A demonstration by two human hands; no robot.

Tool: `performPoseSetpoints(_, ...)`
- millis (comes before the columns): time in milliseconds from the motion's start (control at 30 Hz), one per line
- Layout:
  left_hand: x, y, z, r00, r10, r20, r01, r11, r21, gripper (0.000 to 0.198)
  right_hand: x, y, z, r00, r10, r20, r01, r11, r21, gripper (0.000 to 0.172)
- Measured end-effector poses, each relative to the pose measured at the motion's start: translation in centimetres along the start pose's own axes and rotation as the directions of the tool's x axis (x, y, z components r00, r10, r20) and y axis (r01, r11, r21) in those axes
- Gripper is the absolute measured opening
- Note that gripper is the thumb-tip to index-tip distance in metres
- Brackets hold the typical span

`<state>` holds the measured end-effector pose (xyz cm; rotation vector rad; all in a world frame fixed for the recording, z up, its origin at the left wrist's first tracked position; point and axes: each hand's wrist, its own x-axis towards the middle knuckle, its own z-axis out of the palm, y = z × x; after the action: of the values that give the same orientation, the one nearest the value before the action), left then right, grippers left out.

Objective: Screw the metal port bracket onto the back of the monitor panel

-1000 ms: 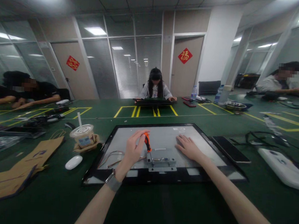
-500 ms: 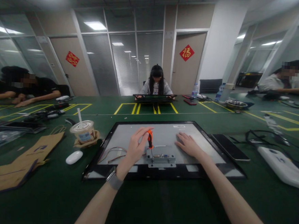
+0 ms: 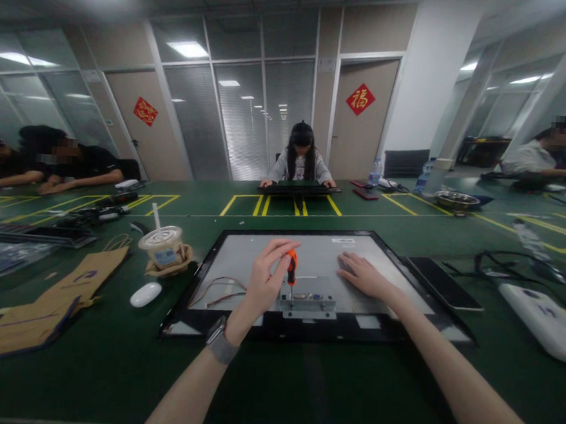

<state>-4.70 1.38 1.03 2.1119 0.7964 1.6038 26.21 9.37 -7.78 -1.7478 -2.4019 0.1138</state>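
A flat display panel (image 3: 241, 254) with a grey-white back and a black frame lies in front of me on the green table. Near its front edge sits a metal bracket (image 3: 310, 309) with connector ports. My left hand (image 3: 263, 280) grips an orange and black screwdriver (image 3: 292, 268) by its handle, near the top. The screwdriver stands nearly upright, its shaft reaching down to the bracket's left end; the tip is too small to make out. My right hand (image 3: 364, 276) rests on the panel's back to the right, fingers spread, holding nothing. Thin wires (image 3: 217, 286) run left of the bracket.
Left of the panel are a lidded drink cup (image 3: 162, 245), a white mouse (image 3: 145, 295) and a brown paper bag (image 3: 58, 306). On the right lie a black phone-like slab (image 3: 440, 282), cables and a white case (image 3: 539, 323). A person (image 3: 300, 158) opposite holds a dark panel.
The whole view has shifted slightly. My left hand and the screwdriver stay at the bracket, the handle a little turned. My right hand stays on the panel. The person opposite has lowered their panel slightly.
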Motion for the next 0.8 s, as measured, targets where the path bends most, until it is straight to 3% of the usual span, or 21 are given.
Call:
performPoseSetpoints(100,0.6,0.4,-0.1,0.999,-0.014,0.044,0.015,1.0,-0.026,0.028,-0.1,0.6,0.4,0.999,-0.034,-0.038,0.035,0.999,0.03,0.064)
performPoseSetpoints(367,2.4,1.2,-0.5,0.983,0.009,0.182,-0.013,1.0,0.021,0.024,-0.6,-0.1,1.9,0.996,0.035,-0.077,-0.039,0.998,-0.044,0.059)
performPoseSetpoints(567,1.6,1.3,-0.3,0.995,0.008,0.097,-0.008,1.0,-0.003,0.022,-0.6,-0.3,1.6,0.997,0.046,-0.058,-0.051,0.995,-0.08,0.058)
performPoseSetpoints(800,0.6,1.1,-0.5,0.984,-0.144,0.101,0.161,0.969,-0.185,0.028,-0.8,-1.0,1.0,0.997,0.017,-0.07,-0.027,0.988,-0.15,0.059)
